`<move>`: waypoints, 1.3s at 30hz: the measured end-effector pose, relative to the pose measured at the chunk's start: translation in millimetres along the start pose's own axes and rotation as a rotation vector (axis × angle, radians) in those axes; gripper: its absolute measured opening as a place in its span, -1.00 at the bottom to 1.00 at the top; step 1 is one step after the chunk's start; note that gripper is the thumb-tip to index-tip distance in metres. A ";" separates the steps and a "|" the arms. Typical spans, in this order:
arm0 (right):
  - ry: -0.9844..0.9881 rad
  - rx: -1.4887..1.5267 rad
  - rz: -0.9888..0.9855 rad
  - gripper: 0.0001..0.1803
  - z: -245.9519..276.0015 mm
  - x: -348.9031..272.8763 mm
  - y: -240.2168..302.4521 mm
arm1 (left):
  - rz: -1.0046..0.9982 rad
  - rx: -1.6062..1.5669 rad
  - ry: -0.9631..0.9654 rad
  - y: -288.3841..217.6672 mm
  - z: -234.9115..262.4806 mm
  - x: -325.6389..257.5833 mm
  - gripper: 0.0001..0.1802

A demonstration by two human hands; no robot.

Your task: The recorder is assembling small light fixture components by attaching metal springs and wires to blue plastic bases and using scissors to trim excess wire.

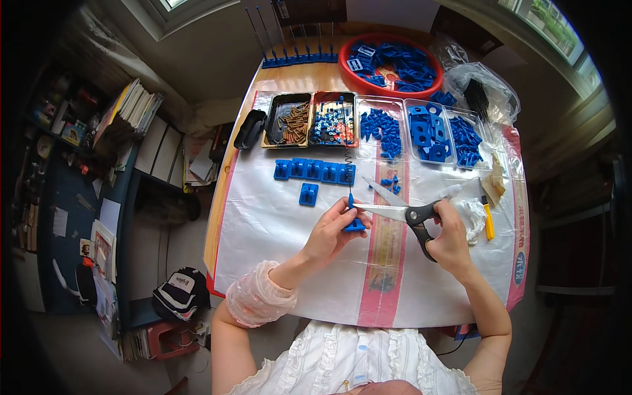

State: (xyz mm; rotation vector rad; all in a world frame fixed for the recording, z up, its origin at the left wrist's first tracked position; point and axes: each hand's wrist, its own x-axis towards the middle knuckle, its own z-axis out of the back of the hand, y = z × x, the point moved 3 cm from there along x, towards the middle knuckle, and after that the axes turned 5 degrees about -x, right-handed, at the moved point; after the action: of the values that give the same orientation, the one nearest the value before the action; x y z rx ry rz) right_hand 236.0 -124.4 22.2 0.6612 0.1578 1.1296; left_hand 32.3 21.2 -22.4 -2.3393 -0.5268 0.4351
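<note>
My left hand (329, 232) is closed around a blue plastic base piece (354, 225) with an upright blue stem. A dark coiled spring (348, 164) rises from the stem's top. My right hand (449, 238) grips a pair of black-handled scissors (413, 214) with the blades spread apart. One blade reaches to the stem beside my left fingertips; whether it touches cannot be made out. The other blade points up-left over a few small blue parts (391, 184). Beyond my left hand lies a row of square blue pieces (315, 170), with a single one (308, 194) in front.
Along the back stand a tray of brown screws (294, 122), a tray of small mixed parts (334, 122) and clear boxes of blue parts (380, 131). Behind them are a red basin (345, 72) and a rack of upright rods (296, 60). A yellow-handled screwdriver (488, 222) lies at right.
</note>
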 end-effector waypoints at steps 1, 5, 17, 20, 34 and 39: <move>0.012 -0.008 0.001 -0.66 -1.0 0.4 1.3 | -0.008 0.029 -0.018 0.9 0.7 0.2 -0.78; -0.017 0.028 -0.010 -0.66 -12.1 -1.1 -0.5 | -0.108 0.170 -0.013 4.1 2.5 1.1 -0.77; -0.018 -0.006 0.025 -0.61 -23.4 -2.4 1.0 | -0.035 0.285 0.008 3.8 3.9 1.1 -0.73; -0.036 0.003 0.036 -0.61 -23.9 -1.7 3.9 | -0.015 0.314 0.002 6.5 4.4 -0.3 -0.72; -0.020 -0.013 0.054 -0.59 -26.0 -3.1 5.0 | -0.087 0.360 0.011 8.9 1.3 -1.7 -0.77; -0.039 0.000 0.055 -0.59 -26.7 -4.0 5.1 | -0.127 0.452 0.037 10.9 0.1 -0.6 -0.73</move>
State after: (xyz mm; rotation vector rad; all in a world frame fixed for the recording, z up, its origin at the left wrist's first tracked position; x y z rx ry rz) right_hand 218.5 -115.6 2.9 0.6909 0.1072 1.1689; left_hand 34.5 13.6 -30.0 -1.8671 -0.4973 0.4029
